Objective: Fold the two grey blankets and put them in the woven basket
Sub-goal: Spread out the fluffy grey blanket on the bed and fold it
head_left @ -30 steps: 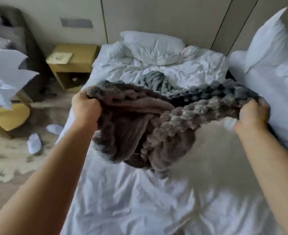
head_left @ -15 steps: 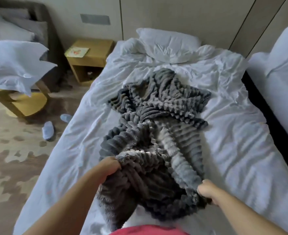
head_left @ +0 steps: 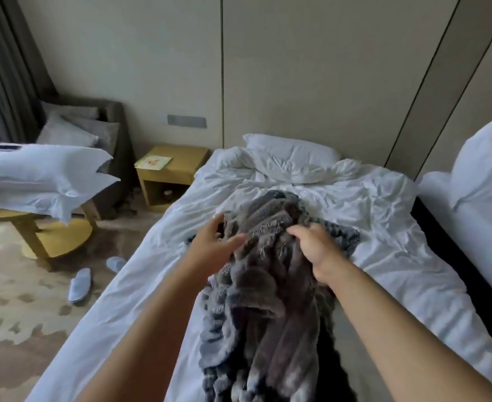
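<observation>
White rumpled bed (head_left: 384, 256), grey blanket (head_left: 268, 300) and pillow (head_left: 291, 152) on it

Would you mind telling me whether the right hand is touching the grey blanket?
Touching. The head view shows the right hand with fingers curled into the blanket's pile, pinching a fold.

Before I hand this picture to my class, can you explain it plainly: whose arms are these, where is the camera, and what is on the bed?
No machine here: a person wears a camera on the head, looking forward and down, so the arms are their own. This is the only view. The left hand is open, fingers spread against a crumpled grey blanket; the right hand pinches its plush fabric. The blanket lies on a bed with rumpled white sheets and a pillow at the head. A yellow nightstand stands left. No woven basket is in view.
</observation>
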